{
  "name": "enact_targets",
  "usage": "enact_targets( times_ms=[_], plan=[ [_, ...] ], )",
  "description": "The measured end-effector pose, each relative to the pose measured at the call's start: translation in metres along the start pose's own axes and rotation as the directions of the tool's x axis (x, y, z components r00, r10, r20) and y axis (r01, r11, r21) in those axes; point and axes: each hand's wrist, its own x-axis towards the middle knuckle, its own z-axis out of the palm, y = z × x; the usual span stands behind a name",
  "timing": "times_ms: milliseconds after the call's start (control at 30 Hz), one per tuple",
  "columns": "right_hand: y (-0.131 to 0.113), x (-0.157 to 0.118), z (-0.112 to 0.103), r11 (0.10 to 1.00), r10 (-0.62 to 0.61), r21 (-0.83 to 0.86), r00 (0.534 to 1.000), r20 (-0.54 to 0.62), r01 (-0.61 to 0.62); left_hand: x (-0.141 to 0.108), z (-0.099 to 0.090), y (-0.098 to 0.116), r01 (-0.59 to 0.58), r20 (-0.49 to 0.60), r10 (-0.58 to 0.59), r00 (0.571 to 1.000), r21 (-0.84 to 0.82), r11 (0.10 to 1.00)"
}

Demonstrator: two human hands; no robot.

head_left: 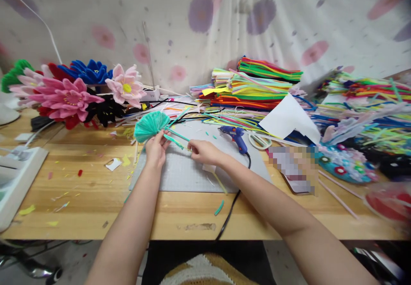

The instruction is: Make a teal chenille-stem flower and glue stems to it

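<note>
A turquoise fan-shaped piece made of pipe cleaners (152, 125) is held up over the grey cutting mat (180, 178). My left hand (156, 149) is closed around its base, where the stems come together. Turquoise stems stretch from there toward the right. At their far end my right hand (202, 151) pinches with fingers and thumb; the stem tips are partly hidden by the fingers. A blue glue gun (236, 137) lies on the mat to the right of my right hand, beside scissors with pale handles (259, 141).
Fuzzy flowers (69, 99) stand at the back left. Stacked pipe cleaners (257, 84) line the back. White paper (290, 120) leans at the right, near a blurred flat object (295, 169). The glue gun's black cord (229, 216) crosses the table edge. Scraps (219, 208) lie scattered.
</note>
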Motion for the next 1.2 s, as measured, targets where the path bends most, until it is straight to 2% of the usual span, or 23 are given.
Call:
enact_targets(
  times_ms=[133,333,467,633,733,933,1200],
  plan=[
    [0.001,-0.005,0.001,0.992,-0.015,-0.122,0.999,-0.04,0.01,0.002,-0.002,-0.002,0.035,-0.003,-0.035,0.999,-0.021,0.999],
    [0.009,-0.011,0.006,0.996,-0.002,-0.092,0.998,-0.061,-0.004,0.002,-0.003,-0.002,0.042,0.013,-0.041,0.999,-0.028,0.999],
    [0.019,-0.013,0.013,1.0,0.002,-0.006,0.996,-0.089,-0.003,0.001,-0.002,-0.001,-0.031,-0.017,0.03,0.999,-0.022,0.999],
    [0.027,-0.015,0.018,0.999,0.039,0.031,0.995,-0.093,-0.036,-0.002,-0.002,-0.003,-0.179,-0.036,0.183,0.982,0.093,0.979],
    [0.025,-0.019,0.018,0.997,-0.006,-0.072,0.993,-0.122,-0.003,-0.005,-0.002,-0.004,-0.2,-0.033,0.206,0.978,0.126,0.972],
    [0.02,-0.027,0.016,0.948,-0.01,-0.316,0.983,-0.183,-0.049,-0.004,-0.001,0.0,-0.12,-0.03,0.122,0.992,0.076,0.99],
    [0.025,-0.029,0.014,0.941,-0.095,-0.337,0.986,-0.139,0.043,-0.003,-0.002,0.003,-0.135,-0.035,0.135,0.99,0.015,0.991]
  ],
)
